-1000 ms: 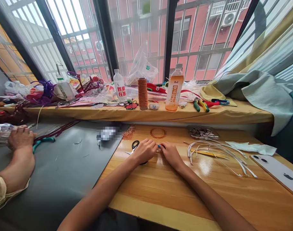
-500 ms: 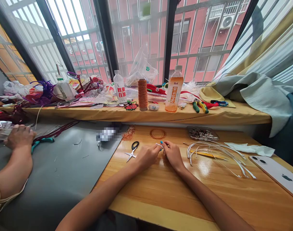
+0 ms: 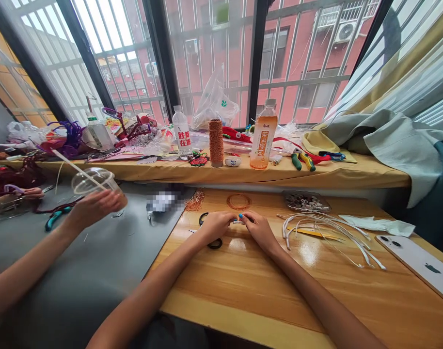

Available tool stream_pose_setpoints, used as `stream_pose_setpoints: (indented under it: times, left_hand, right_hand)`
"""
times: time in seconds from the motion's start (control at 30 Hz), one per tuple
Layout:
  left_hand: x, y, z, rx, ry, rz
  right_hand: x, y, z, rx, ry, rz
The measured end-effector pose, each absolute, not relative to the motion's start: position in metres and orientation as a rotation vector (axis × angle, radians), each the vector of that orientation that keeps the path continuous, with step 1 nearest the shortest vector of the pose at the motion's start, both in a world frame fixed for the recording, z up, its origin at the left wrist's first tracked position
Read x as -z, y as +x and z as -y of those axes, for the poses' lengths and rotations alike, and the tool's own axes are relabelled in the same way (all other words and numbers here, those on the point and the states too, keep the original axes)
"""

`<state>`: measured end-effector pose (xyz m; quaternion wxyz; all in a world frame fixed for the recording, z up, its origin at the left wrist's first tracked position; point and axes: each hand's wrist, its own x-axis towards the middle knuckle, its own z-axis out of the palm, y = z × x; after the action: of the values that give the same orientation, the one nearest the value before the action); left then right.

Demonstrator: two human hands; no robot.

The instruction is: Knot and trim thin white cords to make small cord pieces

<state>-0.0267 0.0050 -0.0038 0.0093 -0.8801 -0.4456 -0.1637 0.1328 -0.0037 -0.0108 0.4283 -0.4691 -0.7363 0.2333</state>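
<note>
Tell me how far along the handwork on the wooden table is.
Seemingly done: the copper-coloured ring lies coiled on the table. In hand: the left hand and right hand pinch a small white piece between them. Perhaps remaining: the white cords lie loose and the tray holds small pieces; I can make out no finished item.

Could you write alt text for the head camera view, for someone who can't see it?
A person's left hand and right hand hold a small white piece over a wooden table, scissors partly hidden by the left arm, white cords and a phone to the right. At left, another person's hand holds a clear cup.
</note>
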Motion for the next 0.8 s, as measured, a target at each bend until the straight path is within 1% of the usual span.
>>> stream_pose_setpoints:
  times: [0.17,0.37,0.5,0.57,0.7,0.8]
  left_hand:
    - [0.001,-0.030,0.005,0.443,-2.735,1.269]
    - [0.002,-0.011,0.019,0.397,-2.713,1.168]
    - [0.003,0.000,0.025,0.431,-2.661,1.193]
    - [0.004,0.001,0.026,0.602,-2.659,1.339]
    - [0.007,0.000,0.018,1.083,-2.730,1.671]
    - [0.007,-0.004,0.009,1.228,-2.831,1.833]
  right_hand:
    - [0.019,0.131,0.004,-0.319,-1.392,2.112]
    - [0.019,0.131,0.000,-0.305,-1.511,2.104]
    - [0.019,0.133,-0.002,-0.557,-1.435,1.835]
    - [0.020,0.133,-0.002,-0.731,-1.382,1.632]
    - [0.019,0.131,0.000,-1.012,-1.201,1.318]
    - [0.015,0.129,0.002,-1.107,-1.094,1.284]
